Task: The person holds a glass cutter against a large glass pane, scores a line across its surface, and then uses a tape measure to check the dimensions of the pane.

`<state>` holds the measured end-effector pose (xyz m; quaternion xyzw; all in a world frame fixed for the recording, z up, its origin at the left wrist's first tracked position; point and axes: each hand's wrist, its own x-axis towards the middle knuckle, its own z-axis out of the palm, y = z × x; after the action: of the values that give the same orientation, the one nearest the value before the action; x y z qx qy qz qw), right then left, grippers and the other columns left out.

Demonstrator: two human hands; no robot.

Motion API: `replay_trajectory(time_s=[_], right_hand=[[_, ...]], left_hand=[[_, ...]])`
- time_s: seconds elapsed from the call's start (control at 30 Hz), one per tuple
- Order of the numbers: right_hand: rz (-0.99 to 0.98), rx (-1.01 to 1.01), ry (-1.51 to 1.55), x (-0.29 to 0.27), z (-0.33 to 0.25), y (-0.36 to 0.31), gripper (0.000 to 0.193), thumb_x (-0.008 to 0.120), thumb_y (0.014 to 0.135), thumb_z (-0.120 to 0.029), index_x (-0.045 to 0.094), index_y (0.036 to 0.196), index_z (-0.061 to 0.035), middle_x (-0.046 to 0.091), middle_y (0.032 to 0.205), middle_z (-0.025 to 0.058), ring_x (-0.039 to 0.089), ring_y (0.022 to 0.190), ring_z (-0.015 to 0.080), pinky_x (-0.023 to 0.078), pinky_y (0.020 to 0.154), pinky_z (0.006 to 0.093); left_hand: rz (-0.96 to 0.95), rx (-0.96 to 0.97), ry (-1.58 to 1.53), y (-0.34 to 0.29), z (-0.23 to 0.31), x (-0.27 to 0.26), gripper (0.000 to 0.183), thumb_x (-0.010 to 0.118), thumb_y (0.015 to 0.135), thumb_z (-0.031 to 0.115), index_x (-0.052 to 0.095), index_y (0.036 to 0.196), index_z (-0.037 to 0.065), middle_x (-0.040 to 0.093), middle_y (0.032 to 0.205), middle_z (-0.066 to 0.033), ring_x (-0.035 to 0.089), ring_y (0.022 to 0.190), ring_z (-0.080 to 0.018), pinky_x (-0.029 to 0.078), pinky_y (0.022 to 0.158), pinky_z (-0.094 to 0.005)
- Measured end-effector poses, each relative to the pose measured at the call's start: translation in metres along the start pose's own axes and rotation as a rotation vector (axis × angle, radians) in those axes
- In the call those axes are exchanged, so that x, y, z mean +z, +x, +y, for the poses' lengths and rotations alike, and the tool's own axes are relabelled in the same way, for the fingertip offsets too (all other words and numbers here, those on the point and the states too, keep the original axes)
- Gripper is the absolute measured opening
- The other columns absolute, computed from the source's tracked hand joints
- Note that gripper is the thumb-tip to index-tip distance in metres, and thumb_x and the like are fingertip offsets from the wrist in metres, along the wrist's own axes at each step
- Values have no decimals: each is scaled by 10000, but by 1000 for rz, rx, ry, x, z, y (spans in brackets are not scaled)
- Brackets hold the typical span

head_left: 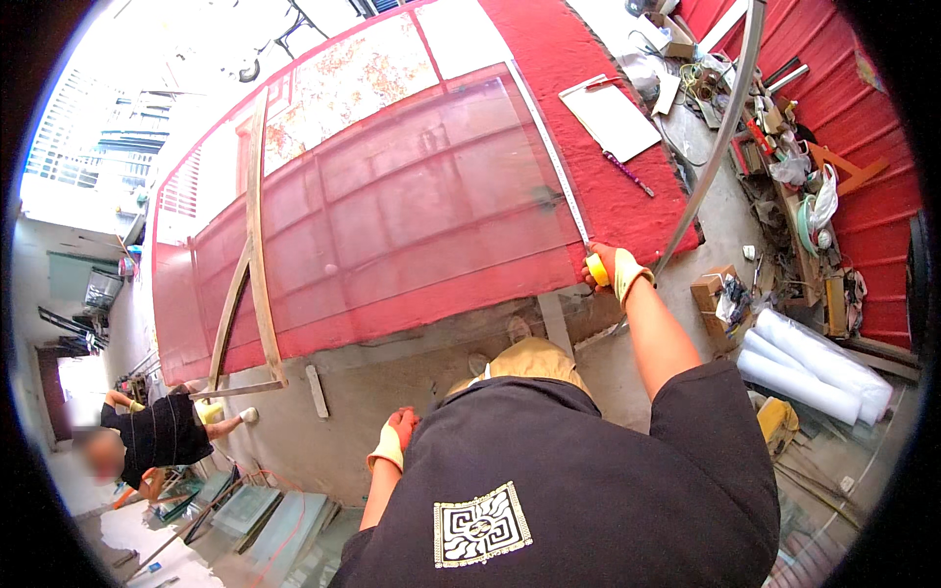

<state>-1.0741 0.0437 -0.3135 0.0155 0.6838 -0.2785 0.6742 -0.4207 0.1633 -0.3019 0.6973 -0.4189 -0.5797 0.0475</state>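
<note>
A large glass pane (392, 196) lies on a table covered in red cloth (627, 220). My right hand (618, 269), in a white and orange work glove, is closed round a yellow tape measure (596, 269) at the pane's near right corner. The tape's pale blade (549, 157) runs from there along the right edge of the glass to its far corner. My left hand (394, 438), gloved the same way, hangs low beside my black shirt, away from the table. Its fingers look bent, but are too small and partly turned away to read.
A white pad (610, 122) and a patterned purple pen (627, 173) lie on the cloth. Wooden strips (257, 225) cross the pane's left part. A long metal strip (720, 147) rises at right, near plastic rolls (809, 367). Another person (157, 436) bends at the left.
</note>
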Motion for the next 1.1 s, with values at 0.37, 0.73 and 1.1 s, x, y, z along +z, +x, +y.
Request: replay_trajectory(time_s=[0.37,0.73,1.1], right_hand=[[53,-157,-79,13,7,-17,507,470,1023,-605,687,992,-148,731,797,22,645,601,194,479,499,390],[365,-273,-267,14,14,14,569,555,972,-599,726,920,-59,705,792,112,642,646,296,532,544,448],[101,-215,-88,-3,20,30,607,485,1012,-633,721,924,-81,731,762,85,667,607,263,504,508,462]], left_hand=[[-69,-136,-5,-21,-65,-26,498,552,1021,371,585,1358,6,696,1024,-83,662,900,-201,544,823,-357],[57,-287,-139,-6,-82,-56,452,540,1029,384,607,1341,64,680,999,-61,673,865,-183,468,654,-315],[34,-202,22,-14,-34,9,419,547,1004,356,642,1258,37,709,1009,-78,657,846,-204,497,701,-340]])
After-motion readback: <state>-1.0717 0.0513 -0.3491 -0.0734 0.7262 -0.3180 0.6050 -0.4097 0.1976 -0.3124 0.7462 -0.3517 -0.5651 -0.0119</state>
